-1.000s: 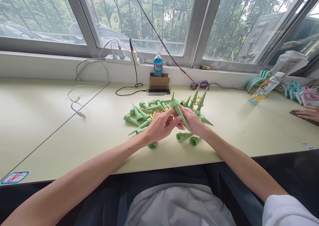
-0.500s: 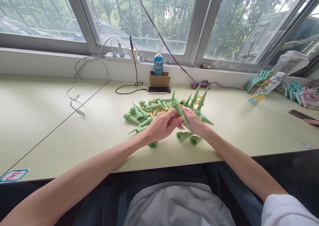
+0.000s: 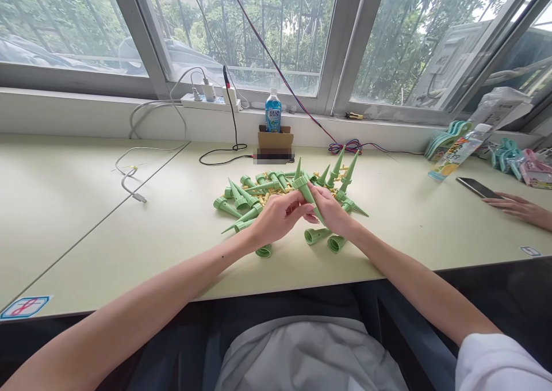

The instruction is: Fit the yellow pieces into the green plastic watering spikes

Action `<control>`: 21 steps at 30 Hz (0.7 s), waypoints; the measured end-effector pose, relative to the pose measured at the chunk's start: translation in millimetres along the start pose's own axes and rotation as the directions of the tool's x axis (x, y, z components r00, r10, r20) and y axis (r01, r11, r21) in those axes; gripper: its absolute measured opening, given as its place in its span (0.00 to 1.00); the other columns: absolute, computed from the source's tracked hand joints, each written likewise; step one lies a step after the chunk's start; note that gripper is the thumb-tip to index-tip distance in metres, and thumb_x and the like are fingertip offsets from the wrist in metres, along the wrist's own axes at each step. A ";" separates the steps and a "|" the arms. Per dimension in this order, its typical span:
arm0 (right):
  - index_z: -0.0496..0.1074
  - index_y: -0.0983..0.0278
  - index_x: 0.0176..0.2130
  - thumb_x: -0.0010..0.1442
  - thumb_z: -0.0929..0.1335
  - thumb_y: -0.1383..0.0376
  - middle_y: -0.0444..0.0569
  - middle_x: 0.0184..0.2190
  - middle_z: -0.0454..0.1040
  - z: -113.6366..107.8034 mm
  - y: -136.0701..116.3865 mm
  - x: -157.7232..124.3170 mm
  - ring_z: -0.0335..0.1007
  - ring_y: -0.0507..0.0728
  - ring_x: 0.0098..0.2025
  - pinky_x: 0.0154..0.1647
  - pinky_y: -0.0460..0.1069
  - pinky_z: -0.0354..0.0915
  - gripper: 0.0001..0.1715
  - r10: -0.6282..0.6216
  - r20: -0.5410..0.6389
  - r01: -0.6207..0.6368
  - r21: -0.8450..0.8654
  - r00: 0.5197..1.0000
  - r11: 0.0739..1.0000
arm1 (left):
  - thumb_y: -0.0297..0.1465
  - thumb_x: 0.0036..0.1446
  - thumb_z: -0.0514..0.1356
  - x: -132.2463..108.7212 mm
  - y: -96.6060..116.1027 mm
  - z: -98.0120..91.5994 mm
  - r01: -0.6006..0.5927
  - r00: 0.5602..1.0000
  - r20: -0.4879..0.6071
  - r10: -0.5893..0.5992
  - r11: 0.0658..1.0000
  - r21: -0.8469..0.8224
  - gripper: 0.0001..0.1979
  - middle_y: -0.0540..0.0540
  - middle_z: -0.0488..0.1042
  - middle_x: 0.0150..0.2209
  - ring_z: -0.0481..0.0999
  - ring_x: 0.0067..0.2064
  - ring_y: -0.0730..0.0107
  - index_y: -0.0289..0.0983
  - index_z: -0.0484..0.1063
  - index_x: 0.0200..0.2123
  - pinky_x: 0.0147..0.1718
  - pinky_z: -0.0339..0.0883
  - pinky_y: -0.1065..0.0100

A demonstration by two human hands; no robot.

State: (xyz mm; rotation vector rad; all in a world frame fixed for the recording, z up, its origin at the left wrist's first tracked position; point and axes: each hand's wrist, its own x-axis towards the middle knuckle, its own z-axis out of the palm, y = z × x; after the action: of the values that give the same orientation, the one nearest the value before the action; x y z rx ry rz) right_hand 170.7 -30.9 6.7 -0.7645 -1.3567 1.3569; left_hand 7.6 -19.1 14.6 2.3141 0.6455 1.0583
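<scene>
A green plastic watering spike (image 3: 311, 200) slants across between my two hands, its ribbed cap up and its point down toward me. My right hand (image 3: 331, 210) is closed round it from behind. My left hand (image 3: 278, 215) is curled in a pinch against the spike's left side; whatever lies between its fingertips is hidden. Around both hands lies a pile of similar green spikes (image 3: 238, 195), some standing upright, mixed with small yellow plastic valves (image 3: 269, 195). Two loose spikes (image 3: 335, 243) lie by my right wrist with their open ends toward me.
At the back, a blue-liquid bottle (image 3: 273, 112) stands behind a small cardboard box (image 3: 276, 140). A white cable (image 3: 138, 196) lies on the left. Rightward are a juice bottle (image 3: 459, 152), wrapped hangers (image 3: 448, 138), and another person's hand (image 3: 520, 208) at a phone (image 3: 478, 187).
The other person's hand has come further into view at the right, and the phone has moved left across the table. My hands and the spike have barely shifted.
</scene>
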 end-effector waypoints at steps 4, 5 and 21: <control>0.58 0.62 0.24 0.60 0.67 0.42 0.38 0.16 0.54 0.6 1.7 0.2 0.47 0.46 0.16 0.14 0.43 0.48 0.30 -0.007 0.005 0.007 0.007 1.000 1.000 | 0.41 0.65 0.55 -0.9 -3.4 1.7 0.022 0.999 -0.024 -0.021 1.000 0.004 0.17 0.53 0.70 0.20 0.59 0.19 0.79 0.36 0.69 0.29 0.21 0.57 0.74; 0.58 0.62 0.24 0.60 0.67 0.42 0.38 0.16 0.54 0.7 2.2 0.2 0.47 0.46 0.16 0.14 0.43 0.48 0.30 -0.008 0.006 0.008 0.012 1.000 1.000 | 0.41 0.65 0.55 -1.0 -3.8 2.1 0.022 0.999 -0.032 -0.022 1.000 0.003 0.17 0.53 0.68 0.19 0.59 0.19 0.79 0.36 0.69 0.29 0.21 0.57 0.74; 0.59 0.62 0.24 0.61 0.66 0.44 0.37 0.16 0.55 2.3 4.3 0.1 0.47 0.45 0.16 0.14 0.43 0.47 0.29 -0.032 0.012 0.032 0.035 0.999 0.999 | 0.42 0.65 0.56 -0.8 -1.7 2.3 -0.015 0.999 -0.051 0.014 0.999 -0.032 0.18 0.54 0.66 0.19 0.57 0.19 0.80 0.36 0.66 0.27 0.20 0.54 0.75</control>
State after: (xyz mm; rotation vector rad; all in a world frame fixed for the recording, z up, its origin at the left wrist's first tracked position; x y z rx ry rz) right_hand 167.5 -30.8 2.9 -0.7091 -1.3466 1.3585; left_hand 8.6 -18.9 11.8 2.2738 0.6274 1.1297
